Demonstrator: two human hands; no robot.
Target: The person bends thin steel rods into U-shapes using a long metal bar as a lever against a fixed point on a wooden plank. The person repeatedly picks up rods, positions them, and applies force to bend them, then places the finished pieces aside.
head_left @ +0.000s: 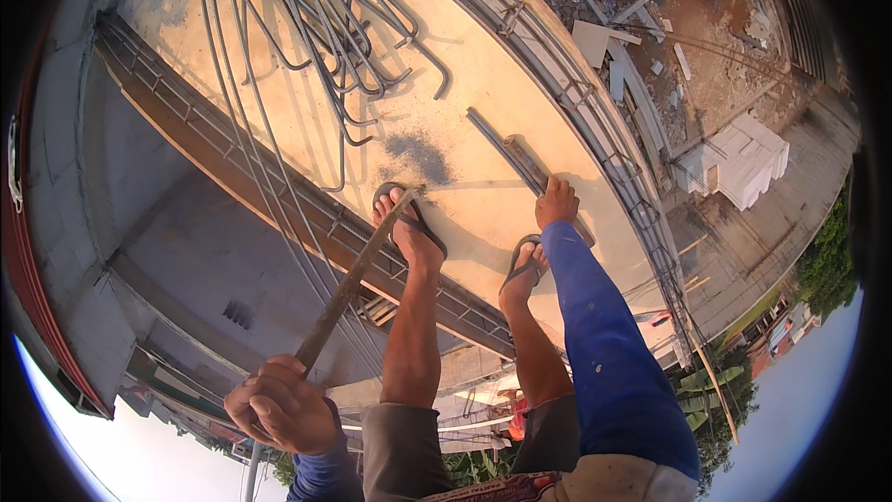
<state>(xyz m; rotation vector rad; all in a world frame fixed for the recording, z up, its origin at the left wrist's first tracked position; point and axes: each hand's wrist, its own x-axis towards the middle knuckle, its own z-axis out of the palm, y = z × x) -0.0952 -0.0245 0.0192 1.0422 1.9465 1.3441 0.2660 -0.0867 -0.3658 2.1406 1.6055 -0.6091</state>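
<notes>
My left hand (279,404) is closed around a long brownish bar (351,284). The bar slants up and away, its far tip beside my left sandalled foot (409,218); whether it is wood or rusty metal is unclear. My right hand (557,202) grips a dark metal bar (506,151) lying on the pale slab (372,28), next to my right foot (527,265). A shorter rod or pipe lies against that bar, and my fingers hide part of both. Dark grit (418,158) is scattered between the bars and my left foot.
Several hooked steel rods (344,46) lie in a bundle farther off on the slab. Long rebar cages (190,112) run along the left edge, another rebar cage (557,84) along the right. Beyond the right edge lie rubble and a white block stack (739,160) at lower level.
</notes>
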